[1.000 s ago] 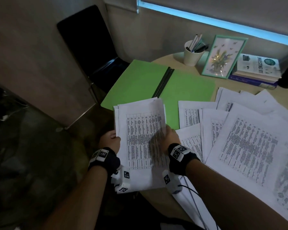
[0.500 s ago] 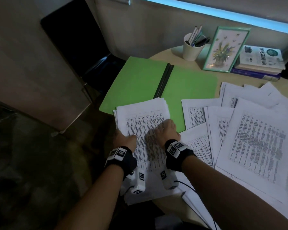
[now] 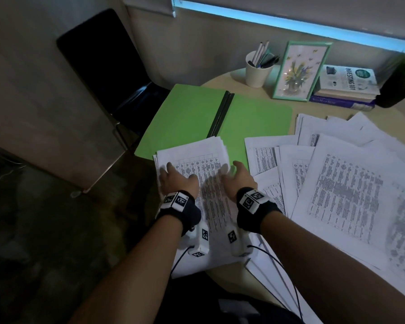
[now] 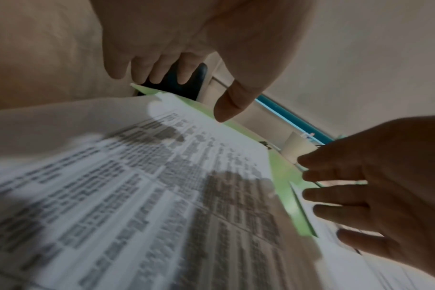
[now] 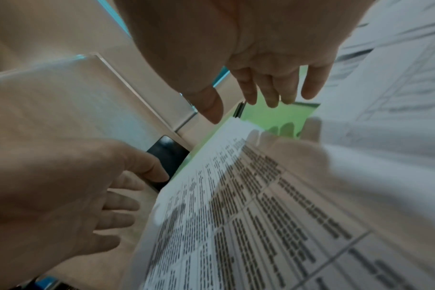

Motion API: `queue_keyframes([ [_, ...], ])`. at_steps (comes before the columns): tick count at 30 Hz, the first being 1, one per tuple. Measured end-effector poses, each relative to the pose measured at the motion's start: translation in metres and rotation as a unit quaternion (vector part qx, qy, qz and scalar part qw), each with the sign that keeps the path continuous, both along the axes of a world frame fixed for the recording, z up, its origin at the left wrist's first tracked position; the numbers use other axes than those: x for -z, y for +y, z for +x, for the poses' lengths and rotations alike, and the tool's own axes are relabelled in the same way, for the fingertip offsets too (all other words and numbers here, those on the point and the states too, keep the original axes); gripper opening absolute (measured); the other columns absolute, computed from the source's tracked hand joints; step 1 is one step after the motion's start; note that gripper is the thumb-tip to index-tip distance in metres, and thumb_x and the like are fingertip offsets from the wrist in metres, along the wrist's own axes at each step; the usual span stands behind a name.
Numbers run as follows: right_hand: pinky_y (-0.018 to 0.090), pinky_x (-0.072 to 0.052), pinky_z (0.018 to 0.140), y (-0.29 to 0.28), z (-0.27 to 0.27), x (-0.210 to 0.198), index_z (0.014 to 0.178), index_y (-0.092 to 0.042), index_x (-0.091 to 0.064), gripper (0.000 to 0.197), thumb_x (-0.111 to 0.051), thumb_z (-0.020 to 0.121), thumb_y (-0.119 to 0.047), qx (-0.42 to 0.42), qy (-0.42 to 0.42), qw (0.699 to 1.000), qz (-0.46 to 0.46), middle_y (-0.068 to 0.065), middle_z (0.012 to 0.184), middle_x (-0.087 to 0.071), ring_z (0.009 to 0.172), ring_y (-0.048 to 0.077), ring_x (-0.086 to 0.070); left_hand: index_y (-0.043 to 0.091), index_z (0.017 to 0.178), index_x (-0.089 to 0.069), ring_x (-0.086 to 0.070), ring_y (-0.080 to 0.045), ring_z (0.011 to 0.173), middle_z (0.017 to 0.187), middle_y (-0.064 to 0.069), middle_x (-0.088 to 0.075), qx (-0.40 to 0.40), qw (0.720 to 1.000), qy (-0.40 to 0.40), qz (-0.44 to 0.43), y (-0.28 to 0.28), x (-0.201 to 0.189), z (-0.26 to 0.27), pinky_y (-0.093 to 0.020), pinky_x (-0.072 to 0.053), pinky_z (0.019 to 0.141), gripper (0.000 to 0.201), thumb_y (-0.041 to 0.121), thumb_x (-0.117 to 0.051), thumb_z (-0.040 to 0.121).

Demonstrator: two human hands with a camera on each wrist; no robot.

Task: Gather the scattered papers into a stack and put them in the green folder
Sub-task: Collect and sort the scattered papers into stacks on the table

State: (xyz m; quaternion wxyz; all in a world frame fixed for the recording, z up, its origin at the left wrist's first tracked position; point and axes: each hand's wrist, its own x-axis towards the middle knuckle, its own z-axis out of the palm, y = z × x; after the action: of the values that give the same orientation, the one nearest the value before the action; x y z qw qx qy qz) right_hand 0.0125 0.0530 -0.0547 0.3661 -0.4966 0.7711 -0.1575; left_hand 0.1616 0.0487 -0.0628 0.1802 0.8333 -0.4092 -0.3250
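Left of the green folder, a black chair stands by the wall, its seat partly hidden behind the folder's corner. Folder lies open on the round table, dark spine down the middle, its left flap hanging past the table edge. Overlapping the folder's near edge sits the paper stack, printed w/ tables of small text, too fine and blurred to read in any view. Stack's near end overhangs the table toward the person.

Left hand is over the stack's left edge, fingers straight and spread, gripping nothing; wrist views show fingers loose, thumb apart. Can't tell if they press the sheet or float just above. Right hand is over the stack's right edge, fingers likewise extended, gripping nothing. Both wrists wear black bands w/ white marker blocks.

Right of the folder, scattered papers fan across the table, overlapping, cut off at the frame's right edge; text unreadable. Behind the folder to the right: a white cup of pens, a framed flower picture, then stacked books, top cover reading "INVESTING 101". A plant is cut off at far right.
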Motion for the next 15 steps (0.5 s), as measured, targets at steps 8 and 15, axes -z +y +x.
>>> queue_keyframes([
  [8, 0.044, -0.038, 0.105, 0.032, -0.116, -0.024, 0.137, -0.027, -0.045, 0.047, -0.055, 0.091, -0.031, 0.06, 0.002, 0.998, 0.011, 0.005, 0.135, -0.055, 0.116, 0.031, -0.056, 0.017, 0.142, -0.04, -0.05, -0.027, 0.127, 0.143, -0.005, -0.048, 0.067, 0.989, 0.122, -0.05, 0.012, -0.013, -0.082, -0.037, -0.043, 0.103, 0.054, 0.018, -0.056, 0.091],
  [15, 0.052, -0.042, 0.1, 0.081, -0.258, -0.009, 0.138, -0.02, -0.041, 0.062, -0.061, 0.083, -0.039, 0.286, 0.042, 0.957, 0.013, 0.011, 0.138, -0.049, 0.114, 0.037, -0.056, 0.01, 0.139, -0.042, -0.059, -0.025, 0.097, 0.131, -0.01, -0.056, 0.161, 0.965, 0.203, 0.037, 0.021, -0.009, -0.166, -0.029, -0.046, 0.078, 0.049, 0.013, -0.056, 0.092],
])
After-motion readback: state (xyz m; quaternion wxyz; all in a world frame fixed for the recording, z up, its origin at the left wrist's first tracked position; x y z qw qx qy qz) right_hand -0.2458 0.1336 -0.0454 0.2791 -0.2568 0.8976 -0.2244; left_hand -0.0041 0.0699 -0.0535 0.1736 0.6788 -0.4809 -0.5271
